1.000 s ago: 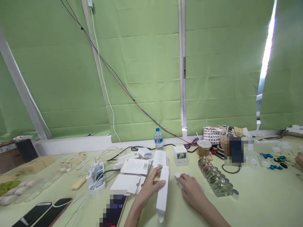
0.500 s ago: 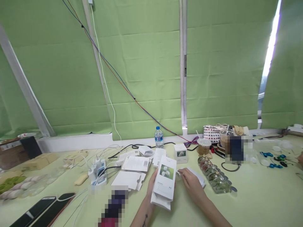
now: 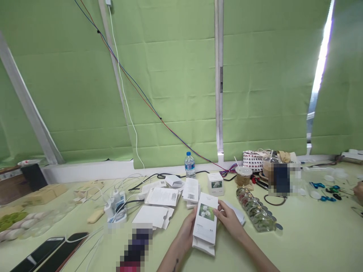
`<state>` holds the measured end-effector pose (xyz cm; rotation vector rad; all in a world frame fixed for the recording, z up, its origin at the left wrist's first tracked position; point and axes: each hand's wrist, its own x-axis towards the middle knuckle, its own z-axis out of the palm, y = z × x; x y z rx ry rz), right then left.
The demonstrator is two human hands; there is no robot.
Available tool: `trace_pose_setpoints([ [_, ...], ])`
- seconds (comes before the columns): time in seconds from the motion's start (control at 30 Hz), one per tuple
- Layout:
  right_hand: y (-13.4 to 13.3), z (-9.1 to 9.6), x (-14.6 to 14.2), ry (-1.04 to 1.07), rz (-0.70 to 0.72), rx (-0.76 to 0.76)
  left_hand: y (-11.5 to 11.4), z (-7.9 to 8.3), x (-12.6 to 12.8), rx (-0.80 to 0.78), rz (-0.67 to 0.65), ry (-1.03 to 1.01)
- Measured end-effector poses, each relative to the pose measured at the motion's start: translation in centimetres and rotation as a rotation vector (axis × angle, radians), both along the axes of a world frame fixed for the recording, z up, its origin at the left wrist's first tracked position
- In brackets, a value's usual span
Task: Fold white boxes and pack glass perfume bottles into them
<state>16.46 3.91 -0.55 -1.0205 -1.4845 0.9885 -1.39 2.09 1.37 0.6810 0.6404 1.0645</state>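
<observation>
A flat white carton (image 3: 206, 223) with a flower picture on its face is held up just above the table, face toward me. My left hand (image 3: 187, 231) grips its left edge from behind, fingers closed round it. My right hand (image 3: 229, 218) pinches its upper right corner. Behind the carton lie more flat white cartons (image 3: 191, 190) and a small assembled white box (image 3: 215, 183) with the same flower picture.
A row of small glass jars (image 3: 257, 215) lies right of my hands. A water bottle (image 3: 190, 165), cups, a patterned bag (image 3: 253, 160), scissors (image 3: 326, 188), chargers with cables (image 3: 115, 206) and phones (image 3: 51, 251) crowd the green table. Another person's hand (image 3: 359, 190) shows at the far right edge.
The carton was edge-on in my left hand a second ago; it has turned to show its printed face, and my right hand has left the table and taken its upper right corner.
</observation>
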Motion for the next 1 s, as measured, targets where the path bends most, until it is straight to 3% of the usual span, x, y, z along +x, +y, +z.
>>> trace_pose_setpoints([
  [0.37,-0.1,0.8,0.1,0.18,0.114,-0.002,0.0,0.4,0.0,0.282,0.096,0.196],
  [0.53,0.2,0.6,0.3,0.273,0.115,-0.037,-0.7,1.1,0.1,0.466,-0.034,0.162],
  [0.7,-0.3,0.9,0.1,0.343,0.15,-0.103,-1.7,1.4,0.4,0.535,-0.092,0.274],
  [0.9,-0.4,0.7,-0.2,0.325,0.224,-0.064,-1.4,0.9,0.2,0.656,0.108,0.531],
  [1.0,-0.4,0.5,-0.3,0.346,0.22,-0.068,-1.2,0.9,0.1,0.638,0.184,0.533],
])
